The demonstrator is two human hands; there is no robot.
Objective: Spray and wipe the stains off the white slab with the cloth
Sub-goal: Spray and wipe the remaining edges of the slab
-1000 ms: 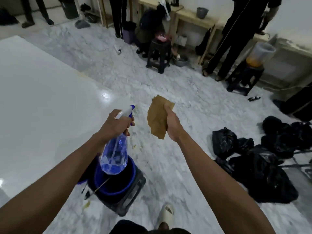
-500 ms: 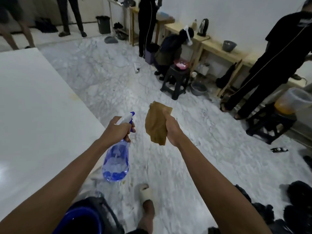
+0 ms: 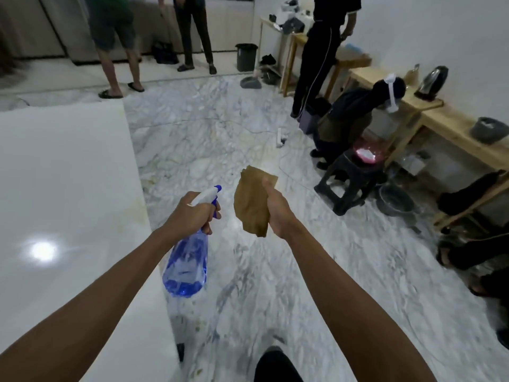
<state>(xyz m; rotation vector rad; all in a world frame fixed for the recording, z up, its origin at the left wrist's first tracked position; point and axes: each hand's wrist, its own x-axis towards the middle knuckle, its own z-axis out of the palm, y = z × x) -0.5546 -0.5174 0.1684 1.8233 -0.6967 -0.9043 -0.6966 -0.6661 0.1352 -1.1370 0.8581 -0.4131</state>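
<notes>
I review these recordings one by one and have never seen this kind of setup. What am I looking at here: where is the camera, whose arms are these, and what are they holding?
There is no machine here. The camera sits on a person's head and looks forward and down, so the two bare arms reaching into the picture are that person's own.

The left hand grips a spray bottle of clear blue plastic by its white and blue trigger head. The right hand holds a crumpled brown cloth. Both are held in the air above the marble floor, not over the work surface.

The white slab to be cleaned lies on the left. It is glossy and reflects a lamp, with faint yellowish stains near its right edge. Nothing appears to lie on the visible part of it. Other people stand and crouch in the background.
</notes>
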